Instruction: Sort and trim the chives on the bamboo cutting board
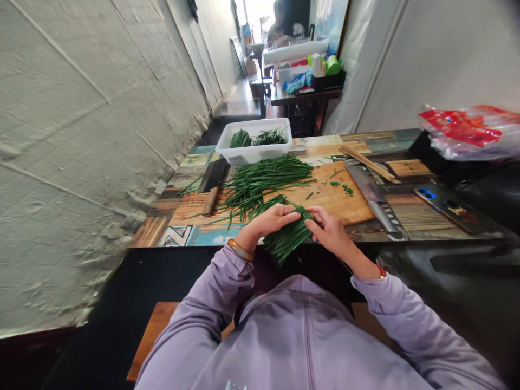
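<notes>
A bundle of green chives (pixel 289 238) lies at the near edge of the wooden cutting board (pixel 333 200), its ends hanging over the table's front. My left hand (pixel 273 219) rests on top of the bundle with fingers curled over it. My right hand (pixel 330 230) grips the bundle's right side with fingers closed on the stalks. A larger loose pile of chives (pixel 260 181) spreads across the board's left part.
A cleaver (pixel 371 195) lies on the board's right edge, chopsticks (pixel 368 161) behind it. A white tub (pixel 255 142) holds more chives. A second knife's wooden handle (pixel 211 199) lies left. A phone (pixel 449 207) and red-printed bags (pixel 471 130) sit right. A person sits far back.
</notes>
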Motion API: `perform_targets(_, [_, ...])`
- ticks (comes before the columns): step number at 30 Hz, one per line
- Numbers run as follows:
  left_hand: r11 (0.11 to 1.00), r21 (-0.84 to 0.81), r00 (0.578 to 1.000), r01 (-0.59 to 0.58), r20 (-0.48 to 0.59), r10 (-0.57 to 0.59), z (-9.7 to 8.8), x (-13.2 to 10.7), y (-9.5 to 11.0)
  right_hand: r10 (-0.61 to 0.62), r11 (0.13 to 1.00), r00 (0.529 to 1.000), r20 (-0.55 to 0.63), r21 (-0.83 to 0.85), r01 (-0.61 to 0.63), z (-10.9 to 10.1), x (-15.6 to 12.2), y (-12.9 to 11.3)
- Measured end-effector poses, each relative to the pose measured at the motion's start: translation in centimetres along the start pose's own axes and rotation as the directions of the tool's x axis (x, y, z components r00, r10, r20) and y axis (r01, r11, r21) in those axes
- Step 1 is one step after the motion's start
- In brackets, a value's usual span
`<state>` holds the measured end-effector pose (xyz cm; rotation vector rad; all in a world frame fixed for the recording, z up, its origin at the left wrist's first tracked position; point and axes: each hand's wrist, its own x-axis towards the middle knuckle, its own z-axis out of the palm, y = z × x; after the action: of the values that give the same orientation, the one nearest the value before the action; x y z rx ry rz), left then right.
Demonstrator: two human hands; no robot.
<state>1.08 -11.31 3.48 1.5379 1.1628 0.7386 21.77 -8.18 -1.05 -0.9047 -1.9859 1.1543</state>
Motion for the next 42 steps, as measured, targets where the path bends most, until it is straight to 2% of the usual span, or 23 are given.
perform_targets(5, [0.992, 0.123, 0.999, -0.020, 0.037, 0.016, 0.1, 0.8, -0.4, 0.028, 0.999, 0.996, -0.088, 0.023, -0.026, 1.0, 0.6, 0.4])
perform_targets(10, [0.972, 0.233, 1.000, -0.028, 0.021, 0.023, 0.0, 2.1, -0.2, -0.093, 0.995, 0.976, -0.197, -0.058, 0.083, 1.0, 2.0, 0.7])
perform_targets(13, [0.992, 0.124, 1.000, -0.023, -0.003, 0.024, -1.2, 2.4, 0.1, -0.108, 0.994, 0.970, -0.217, -0.040, 0.101, 0.2, 3.4, 1.4])
perform_targets(15, [0.999, -0.030, 0.989, -0.013, -0.146, 0.009, -2.6, 2.0, 0.1, -0.065, 0.998, 0.972, -0.225, -0.021, 0.062, -0.5, 4.2, 2.1])
perform_targets(17, [0.984, -0.178, 0.944, -0.018, -0.328, -0.042, -4.5, 1.1, -0.3, -0.011, 1.000, 0.969, -0.245, -0.007, 0.010, -1.3, 4.7, 2.8])
perform_targets(20, [0.972, -0.230, 0.827, -0.037, -0.553, -0.099, -7.1, -0.6, -1.3, 0.056, 0.998, 0.970, -0.235, 0.014, -0.055, -1.9, 5.1, 3.4])
perform_targets(22, [0.972, -0.233, 0.774, -0.025, -0.620, -0.129, -8.0, -1.5, -2.2, 0.050, 0.998, 0.973, -0.226, -0.015, -0.055, -2.0, 5.1, 3.5])
perform_targets(24, [0.972, -0.235, 0.754, -0.012, -0.640, -0.145, -8.2, -2.1, -2.8, 0.018, 0.998, 0.973, -0.228, -0.059, -0.033, -1.9, 5.1, 3.4])
perform_targets(28, [0.978, -0.207, 0.768, 0.014, -0.624, -0.143, -7.2, -1.9, -3.1, -0.002, 0.994, 0.974, -0.227, -0.104, -0.022, -1.8, 5.2, 3.2])
perform_targets(32, [0.993, -0.115, 0.796, 0.022, -0.599, -0.087, -6.1, -0.4, -2.5, -0.002, 0.990, 0.976, -0.219, -0.137, -0.029, -1.7, 5.3, 2.8])
perform_targets(38, [0.999, -0.051, 0.824, 0.014, -0.565, -0.041, -5.5, 3.6, -1.7, -0.021, 0.988, 0.957, -0.288, -0.154, -0.025, -1.1, 5.6, 2.7])
perform_targets(40, [0.999, 0.037, 0.833, 0.015, -0.553, 0.008, -5.5, 5.4, -1.7, -0.035, 0.985, 0.947, -0.319, -0.170, -0.021, -0.9, 5.6, 2.9])
perform_targets(42, [0.981, 0.192, 0.840, 0.030, -0.537, 0.079, -5.5, 7.1, -1.9, -0.047, 0.983, 0.944, -0.328, -0.181, -0.014, -0.8, 5.7, 3.1])
